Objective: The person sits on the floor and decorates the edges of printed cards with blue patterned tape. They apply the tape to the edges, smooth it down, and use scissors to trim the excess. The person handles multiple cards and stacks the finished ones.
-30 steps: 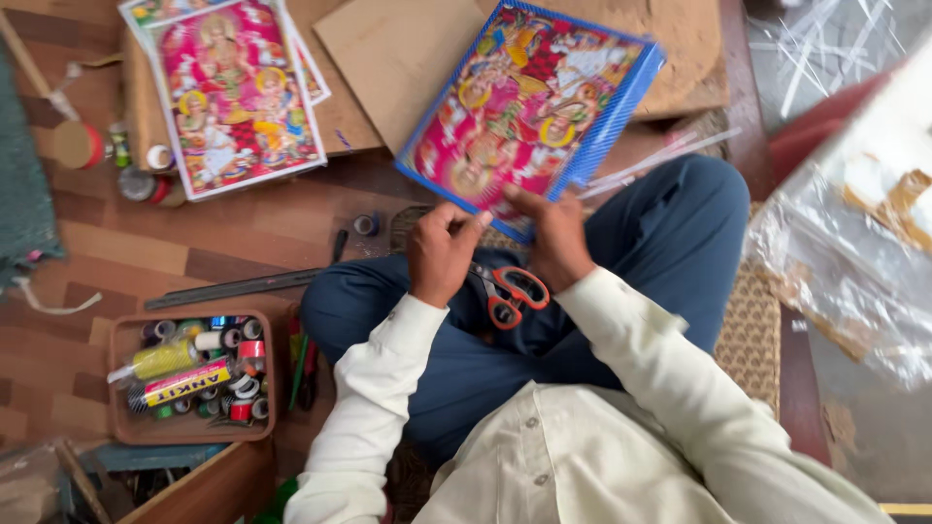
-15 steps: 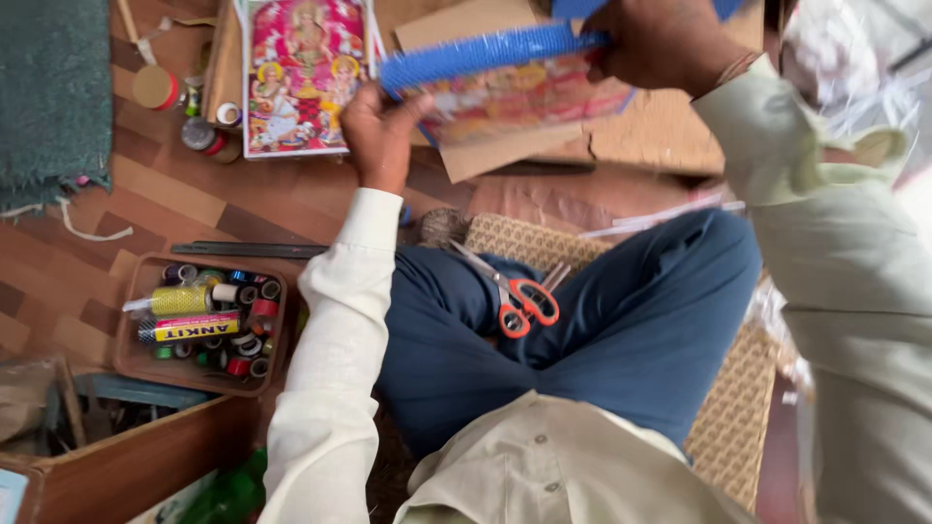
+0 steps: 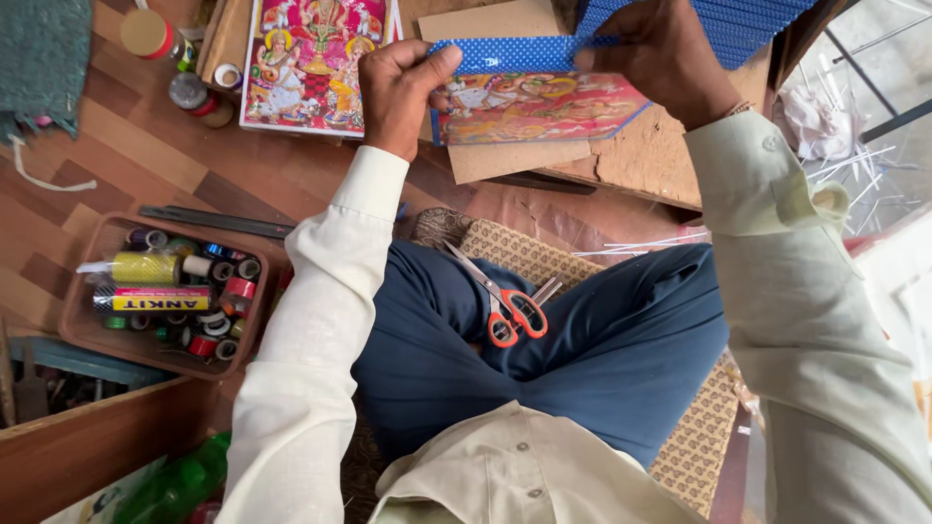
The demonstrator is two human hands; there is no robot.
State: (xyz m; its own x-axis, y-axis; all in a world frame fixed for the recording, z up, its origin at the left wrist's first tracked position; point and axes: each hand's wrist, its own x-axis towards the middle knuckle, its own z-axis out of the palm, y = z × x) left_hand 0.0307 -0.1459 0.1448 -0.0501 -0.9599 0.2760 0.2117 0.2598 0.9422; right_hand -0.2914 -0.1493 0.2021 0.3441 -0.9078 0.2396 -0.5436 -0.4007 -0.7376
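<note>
Left hand (image 3: pixel 400 92) grip: clenched on the left end of the blue dotted strip (image 3: pixel 505 53) along the top edge of the colourful picture (image 3: pixel 534 107); right hand (image 3: pixel 660 53) grip: pinching the same strip at its right end. The picture is held above the lap, over brown cardboard (image 3: pixel 519 160); orange-handled scissors (image 3: pixel 505 306) lie on the blue trousers (image 3: pixel 602 349); a brown tray (image 3: pixel 83 335) of thread spools sits on the wooden floor (image 3: pixel 175 165) to the left.

Bare wooden floor (image 3: pixel 146 165) lies open between the tray of thread spools (image 3: pixel 170 291) and the colourful print (image 3: pixel 316 63), crossed only by a dark metal strip (image 3: pixel 214 221). Jars (image 3: pixel 199 95) crowd the floor's upper left edge. On the lap, orange-handled scissors (image 3: pixel 505 306) lie between both sleeves.
</note>
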